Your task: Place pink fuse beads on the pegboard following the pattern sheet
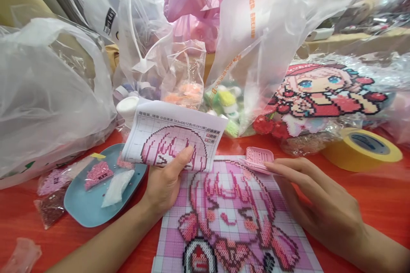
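My left hand [166, 183] grips a folded paper pattern sheet [173, 115] printed with a pink-haired figure, its thumb pressed on the front. Below it lies a checkered pegboard sheet [173, 239] carrying a fuse-bead picture [229, 217] of a winking pink-haired character. At the upper right of that picture, my right hand [323, 204] pinches the edge of a small pink ridged bead tray [260, 158]. The tray is tilted over the sheet's top right edge; whether beads lie in it I cannot make out.
Left of the sheet, a blue plate [83, 217] holds several small bead bags. Yellow tape [365, 149] and a finished bead picture [329, 89] in plastic lie at right. Large plastic bags [51, 94] line the back and left of the red table [128, 239].
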{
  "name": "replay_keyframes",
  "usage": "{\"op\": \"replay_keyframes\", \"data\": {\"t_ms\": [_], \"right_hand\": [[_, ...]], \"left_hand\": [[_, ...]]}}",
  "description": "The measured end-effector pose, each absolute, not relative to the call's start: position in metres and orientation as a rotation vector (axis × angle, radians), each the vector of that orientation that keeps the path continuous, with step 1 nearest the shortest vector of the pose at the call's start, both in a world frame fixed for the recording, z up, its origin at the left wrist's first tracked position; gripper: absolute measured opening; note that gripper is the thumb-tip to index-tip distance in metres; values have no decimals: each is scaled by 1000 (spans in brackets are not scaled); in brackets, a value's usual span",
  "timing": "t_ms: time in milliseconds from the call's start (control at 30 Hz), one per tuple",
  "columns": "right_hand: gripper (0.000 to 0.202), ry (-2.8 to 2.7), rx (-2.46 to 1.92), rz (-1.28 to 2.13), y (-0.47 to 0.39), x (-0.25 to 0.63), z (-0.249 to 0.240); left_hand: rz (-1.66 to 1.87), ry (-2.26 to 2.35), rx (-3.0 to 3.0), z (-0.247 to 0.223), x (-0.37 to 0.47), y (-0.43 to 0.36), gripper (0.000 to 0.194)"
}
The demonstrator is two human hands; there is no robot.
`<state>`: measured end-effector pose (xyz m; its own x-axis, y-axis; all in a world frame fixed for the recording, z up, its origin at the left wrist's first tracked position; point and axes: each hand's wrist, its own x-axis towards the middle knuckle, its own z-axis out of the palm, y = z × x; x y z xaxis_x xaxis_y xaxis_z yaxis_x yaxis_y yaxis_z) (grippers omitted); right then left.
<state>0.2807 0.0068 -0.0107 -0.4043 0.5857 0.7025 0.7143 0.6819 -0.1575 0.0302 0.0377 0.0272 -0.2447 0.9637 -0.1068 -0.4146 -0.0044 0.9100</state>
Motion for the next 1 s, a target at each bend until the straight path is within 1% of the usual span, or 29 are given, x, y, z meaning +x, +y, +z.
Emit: {"op": "replay_keyframes", "data": {"t_ms": [67,233,300,367,500,633,733,867,1000], "right_hand": [[36,-2098,-1008,-224,7,281,-11],[13,-2017,-1092,-237,7,282,-10],[11,-2031,-1087,-229,8,282,-9],[15,-2047,-1061,-216,8,282,-9],[33,-2088,-990,-219,5,283,-10],[48,-2091,-898,-183,-2,285,-13],[58,-2124,-834,-153,-5,286,-13],[64,-2200,-748,-160,-2,283,-9],[62,-2253,-734,-134,1,281,-8]], "left_hand": [[1529,1075,708,26,29,38,62],[1551,1064,701,24,28,39,62],[1553,1066,698,24,28,39,61],[1552,1069,703,24,28,38,60],[1505,1052,733,28,29,34,59],[1439,1021,733,33,34,25,62],[1388,953,736,35,39,20,61],[1316,902,699,38,42,15,64],[1221,860,728,40,41,11,66]]}}
